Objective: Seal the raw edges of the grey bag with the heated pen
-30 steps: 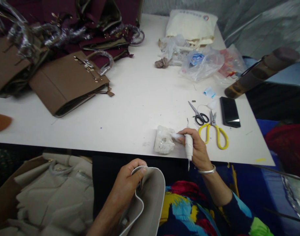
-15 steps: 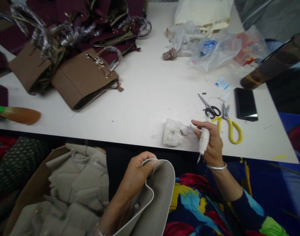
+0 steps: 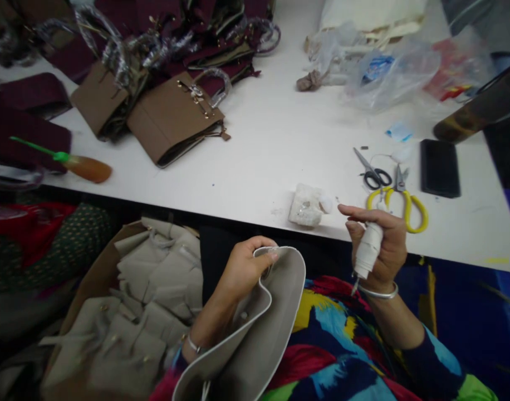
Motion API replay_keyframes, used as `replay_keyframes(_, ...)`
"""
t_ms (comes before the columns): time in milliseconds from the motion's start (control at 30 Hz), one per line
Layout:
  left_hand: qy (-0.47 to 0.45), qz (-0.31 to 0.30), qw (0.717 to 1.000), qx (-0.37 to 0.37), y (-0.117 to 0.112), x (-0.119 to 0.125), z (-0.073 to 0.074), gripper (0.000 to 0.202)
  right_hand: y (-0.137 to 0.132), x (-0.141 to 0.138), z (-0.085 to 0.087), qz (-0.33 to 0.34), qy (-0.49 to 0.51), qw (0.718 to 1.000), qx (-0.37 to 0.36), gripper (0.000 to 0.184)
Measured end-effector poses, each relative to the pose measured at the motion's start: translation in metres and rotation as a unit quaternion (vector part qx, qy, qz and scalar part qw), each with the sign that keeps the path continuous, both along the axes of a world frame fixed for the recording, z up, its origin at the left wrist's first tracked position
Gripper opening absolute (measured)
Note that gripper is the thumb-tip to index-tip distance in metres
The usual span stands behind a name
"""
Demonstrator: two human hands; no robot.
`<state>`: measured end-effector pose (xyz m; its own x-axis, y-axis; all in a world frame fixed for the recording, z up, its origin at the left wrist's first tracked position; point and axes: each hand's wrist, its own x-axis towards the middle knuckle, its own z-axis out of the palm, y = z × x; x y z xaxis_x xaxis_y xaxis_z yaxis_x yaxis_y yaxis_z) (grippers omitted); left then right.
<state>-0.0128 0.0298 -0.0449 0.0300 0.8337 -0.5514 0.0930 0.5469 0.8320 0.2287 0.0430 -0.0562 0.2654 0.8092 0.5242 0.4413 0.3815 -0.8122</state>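
**Below the white table (image 3: 259, 145): grey bag (image 3: 259, 334) and wrapped tool (image 3: 368, 248)**

The grey bag is pinched at its curled rim by the left hand (image 3: 242, 270), fingers closed on it. At three o'clock from the rim, apart from it, the wrapped tool is clenched in the right hand (image 3: 391, 250), its axis set one-to-seven o'clock, point down.

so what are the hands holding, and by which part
Left hand pinches the pale grey leather bag panel by its curved top edge; right hand grips the white tape-wrapped pointed tool around its handle.
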Motion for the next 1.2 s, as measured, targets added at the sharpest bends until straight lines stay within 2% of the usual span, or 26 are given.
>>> replay_keyframes(67, 0.008, 0.027, 0.999, 0.029, -0.003, 0.0, -0.001, 0.014, -0.007, -0.002, 0.005, -0.009, -0.007, 1.0, -0.002, 0.019)
replay_keyframes(200, -0.004, 0.062, 0.996, 0.063, -0.012, -0.003, -0.006, 0.014, -0.013, -0.006, 0.009, 0.023, 0.0, 1.0, -0.004, 0.016)
replay_keyframes(300, -0.007, 0.09, 0.993, 0.079, -0.019, -0.002, -0.008, 0.012, -0.014, -0.012, 0.012, 0.029, 0.032, 0.997, 0.06, 0.016)
replay_keyframes(367, -0.001, 0.108, 0.989, 0.1, -0.023, -0.001, -0.007, 0.011, -0.018, -0.016, 0.019, 0.029, 0.044, 0.994, 0.091, 0.015)
replay_keyframes(433, 0.014, 0.139, 0.982, 0.128, -0.026, -0.007, -0.002, 0.009, -0.024, -0.022, 0.031, 0.043, 0.04, 0.996, 0.061, 0.011)
replay_keyframes(500, 0.029, 0.195, 0.966, 0.165, -0.027, -0.024, 0.009, 0.009, -0.033, -0.028, 0.044, 0.074, 0.035, 0.997, 0.009, 0.012)
replay_keyframes(600, 0.062, 0.306, 0.92, 0.236, -0.03, -0.068, 0.041, 0.013, -0.043, -0.036, 0.055, 0.113, 0.062, 0.992, 0.01, 0.011)
replay_keyframes(667, 0.096, 0.366, 0.883, 0.277, -0.038, -0.101, 0.067, 0.018, -0.046, -0.04, 0.055, 0.145, 0.084, 0.986, 0.015, 0.01)
replay_keyframes(733, 0.146, 0.426, 0.833, 0.32, -0.052, -0.129, 0.09, 0.021, -0.049, -0.043, 0.051, 0.185, 0.099, 0.978, 0.012, 0.014)
replay_keyframes(800, 0.194, 0.472, 0.788, 0.344, -0.068, -0.145, 0.102, 0.021, -0.051, -0.047, 0.045, 0.222, 0.088, 0.971, 0.007, 0.022)
replay_keyframes(867, 0.237, 0.487, 0.765, 0.347, -0.084, -0.148, 0.102, 0.022, -0.055, -0.053, 0.039, 0.263, 0.053, 0.963, -0.006, 0.023)
replay_keyframes(967, 0.282, 0.501, 0.745, 0.339, -0.098, -0.14, 0.082, 0.025, -0.059, -0.065, 0.03, 0.321, 0.009, 0.947, -0.022, 0.019)
replay_keyframes(1100, 0.268, 0.535, 0.739, 0.31, -0.1, -0.132, 0.054, 0.03, -0.057, -0.081, 0.018, 0.344, -0.038, 0.938, -0.022, 0.024)
replay_keyframes(1200, 0.278, 0.54, 0.732, 0.307, -0.097, -0.134, 0.047, 0.029, -0.051, -0.092, 0.015, 0.352, -0.083, 0.932, -0.018, 0.027)
